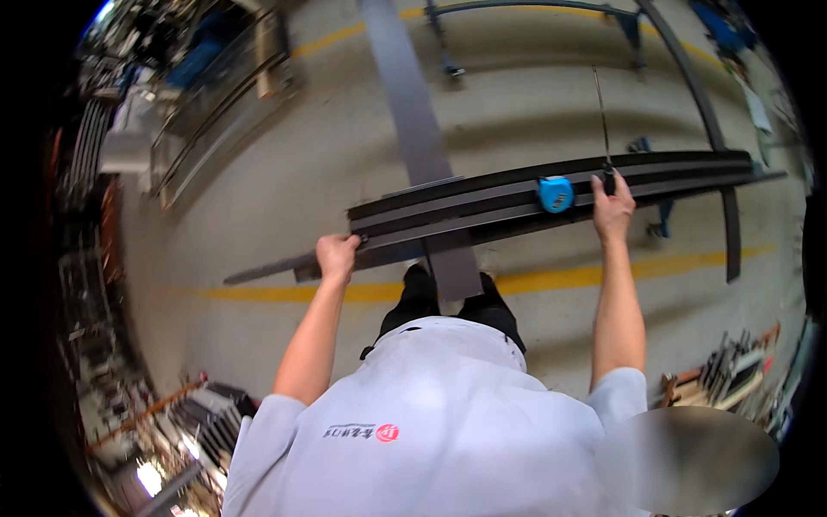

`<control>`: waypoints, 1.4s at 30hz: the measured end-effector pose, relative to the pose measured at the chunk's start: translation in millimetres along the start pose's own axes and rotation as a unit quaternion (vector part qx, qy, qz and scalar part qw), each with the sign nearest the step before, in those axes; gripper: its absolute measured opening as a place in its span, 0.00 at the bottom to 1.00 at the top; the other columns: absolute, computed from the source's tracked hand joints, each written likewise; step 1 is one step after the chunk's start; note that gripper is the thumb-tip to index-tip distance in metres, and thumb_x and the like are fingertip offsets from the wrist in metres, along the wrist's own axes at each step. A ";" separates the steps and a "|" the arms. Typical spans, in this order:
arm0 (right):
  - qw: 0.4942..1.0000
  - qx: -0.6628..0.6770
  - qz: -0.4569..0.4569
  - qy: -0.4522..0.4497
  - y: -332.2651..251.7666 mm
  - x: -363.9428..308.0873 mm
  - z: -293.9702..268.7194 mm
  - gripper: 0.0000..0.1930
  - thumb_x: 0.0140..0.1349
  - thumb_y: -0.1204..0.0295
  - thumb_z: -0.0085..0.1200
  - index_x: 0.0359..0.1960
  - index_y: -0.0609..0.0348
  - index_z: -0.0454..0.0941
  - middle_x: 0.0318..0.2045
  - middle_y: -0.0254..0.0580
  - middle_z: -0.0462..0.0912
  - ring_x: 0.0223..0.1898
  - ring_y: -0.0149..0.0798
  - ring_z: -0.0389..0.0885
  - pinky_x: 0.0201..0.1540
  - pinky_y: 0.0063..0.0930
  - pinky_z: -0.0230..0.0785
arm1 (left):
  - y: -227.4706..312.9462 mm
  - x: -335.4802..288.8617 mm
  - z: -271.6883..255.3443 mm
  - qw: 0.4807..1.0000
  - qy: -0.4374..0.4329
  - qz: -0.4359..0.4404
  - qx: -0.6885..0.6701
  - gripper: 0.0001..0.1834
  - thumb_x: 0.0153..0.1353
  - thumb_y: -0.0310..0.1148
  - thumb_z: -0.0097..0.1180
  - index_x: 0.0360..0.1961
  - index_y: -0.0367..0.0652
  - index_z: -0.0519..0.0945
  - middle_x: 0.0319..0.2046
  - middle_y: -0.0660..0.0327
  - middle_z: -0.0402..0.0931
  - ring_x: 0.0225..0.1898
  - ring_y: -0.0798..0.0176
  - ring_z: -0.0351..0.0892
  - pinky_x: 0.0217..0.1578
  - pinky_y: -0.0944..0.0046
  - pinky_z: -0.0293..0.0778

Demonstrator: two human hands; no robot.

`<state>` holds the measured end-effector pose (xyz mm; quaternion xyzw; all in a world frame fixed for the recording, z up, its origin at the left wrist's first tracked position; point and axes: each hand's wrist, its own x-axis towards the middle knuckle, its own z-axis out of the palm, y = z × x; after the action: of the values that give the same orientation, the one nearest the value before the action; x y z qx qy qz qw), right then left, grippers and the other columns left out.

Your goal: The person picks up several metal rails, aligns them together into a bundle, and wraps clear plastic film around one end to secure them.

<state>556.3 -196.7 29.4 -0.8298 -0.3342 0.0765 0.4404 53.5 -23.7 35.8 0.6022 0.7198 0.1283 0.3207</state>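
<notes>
"Grooved dark profile (508, 196): where do you place it?"

"From my remote station, I find it crosswise before the body, running from the left hand (336, 256) to well past the right hand (613, 211)."

"Condition of the left hand?"

"Fingers curled in at the profile's left end, beside a small dark piece (362, 239). I cannot tell whether they clamp the profile, that piece or neither."

"And the right?"

"Closed around the black handle of a thin-shafted tool (609, 183), over the profile. I note the shaft points away from the body, beyond the hand."

"Items near it?"

"One blue tape measure (556, 196), on the profile just left of the right hand, apart from its fingers."

"Surroundings?"

"I record a flat grey bar (401, 77) passing under the profile between the hands, and a dark bar (732, 237) well right of the right hand. A yellow line (551, 281) on the floor runs nearer the body than either hand."
</notes>
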 end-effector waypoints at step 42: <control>0.996 0.042 0.069 0.028 -26.6 -345.3 -62.0 0.23 0.50 0.76 0.62 0.50 0.69 0.75 0.43 0.49 0.80 0.45 0.49 0.79 0.52 0.41 0.71 | -23.8 -24.3 21.4 0.984 0.114 0.135 -0.014 0.12 0.51 0.38 0.57 0.22 0.39 0.82 0.27 0.43 0.80 0.34 0.38 0.81 0.37 0.43 0.76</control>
<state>305.3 -443.2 29.6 -0.8337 -0.2600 0.0978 0.4773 49.6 -56.8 13.3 0.6707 0.6620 0.2477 0.2247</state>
